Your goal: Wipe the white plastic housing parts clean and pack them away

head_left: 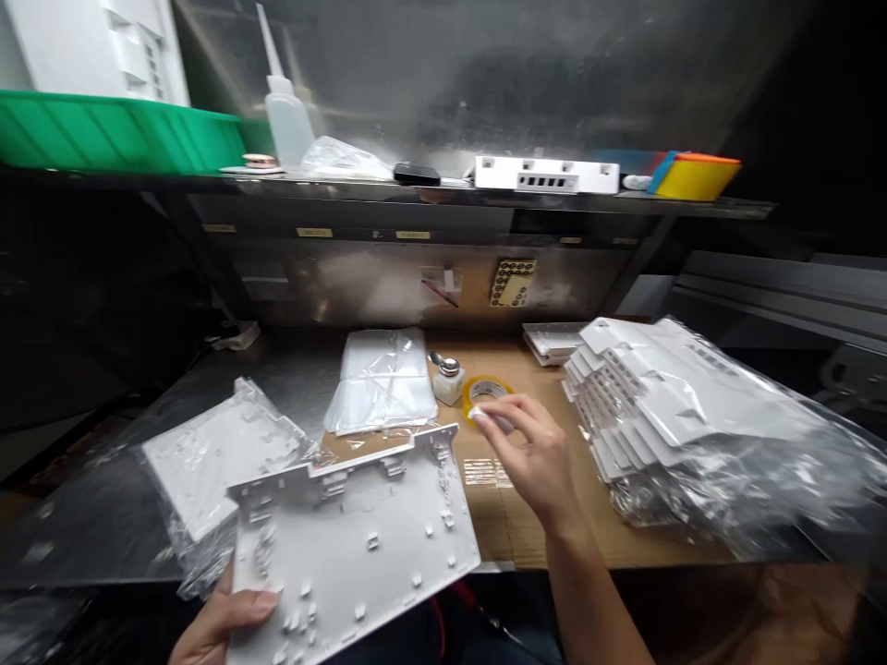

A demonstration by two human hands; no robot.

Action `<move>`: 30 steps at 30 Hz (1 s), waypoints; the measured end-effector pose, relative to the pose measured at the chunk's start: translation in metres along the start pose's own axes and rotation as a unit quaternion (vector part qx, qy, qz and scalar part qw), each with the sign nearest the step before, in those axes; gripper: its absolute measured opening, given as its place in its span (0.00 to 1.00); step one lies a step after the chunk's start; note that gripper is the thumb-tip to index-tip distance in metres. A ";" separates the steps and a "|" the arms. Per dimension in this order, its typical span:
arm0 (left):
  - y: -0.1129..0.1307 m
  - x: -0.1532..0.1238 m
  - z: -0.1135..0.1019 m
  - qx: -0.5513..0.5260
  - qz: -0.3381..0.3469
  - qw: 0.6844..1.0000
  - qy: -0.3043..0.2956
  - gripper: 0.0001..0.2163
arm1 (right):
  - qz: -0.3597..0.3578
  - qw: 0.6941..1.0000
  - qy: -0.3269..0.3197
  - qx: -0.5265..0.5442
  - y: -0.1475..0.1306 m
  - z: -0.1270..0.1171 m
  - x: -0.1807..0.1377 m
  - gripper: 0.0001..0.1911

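My left hand point(225, 617) grips the lower left corner of a white plastic housing panel point(374, 545), thumb on its inner face. That face shows moulded clips and posts, and the panel tilts toward me at the front of the bench. My right hand point(530, 448) is raised over the cardboard, with thumb and fingers pinching a small white wad point(477, 414) whose kind I cannot make out. Just behind these fingertips lie a roll of yellow tape point(478, 386) and a small dispenser bottle with a metal cap point(449, 380).
Another white panel point(222, 453) rests on plastic wrap at the left. A stack of bagged white housings point(665, 397) stands at the right. Clear plastic bags point(384, 379) lie mid-bench. The shelf above holds a green bin point(125, 134), a squeeze bottle point(287, 125) and a yellow container point(697, 178).
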State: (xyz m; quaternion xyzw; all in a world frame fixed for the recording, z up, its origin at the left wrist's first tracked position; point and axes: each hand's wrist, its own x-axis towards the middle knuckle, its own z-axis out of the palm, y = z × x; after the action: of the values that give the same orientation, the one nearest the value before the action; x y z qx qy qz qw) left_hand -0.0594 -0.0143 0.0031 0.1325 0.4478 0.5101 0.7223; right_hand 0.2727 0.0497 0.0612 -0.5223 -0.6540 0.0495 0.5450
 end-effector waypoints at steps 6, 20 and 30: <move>-0.013 -0.018 0.082 -0.035 0.090 0.995 0.037 0.56 | -0.076 0.993 0.001 0.088 -0.044 0.019 -0.004 0.10; -0.039 -0.022 0.116 0.006 0.184 0.982 -0.037 0.31 | -0.146 0.982 0.002 0.119 -0.094 0.042 -0.010 0.16; -0.052 -0.012 0.116 0.215 0.358 0.907 -0.054 0.23 | -0.161 0.982 0.068 0.067 -0.095 0.025 -0.011 0.14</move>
State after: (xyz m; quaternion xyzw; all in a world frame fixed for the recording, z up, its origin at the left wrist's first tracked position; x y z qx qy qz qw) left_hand 0.0622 -0.0170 0.0414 0.4632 0.4295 0.6179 0.4682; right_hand 0.1926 0.0115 0.1042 -0.3748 -0.6861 -0.0314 0.6227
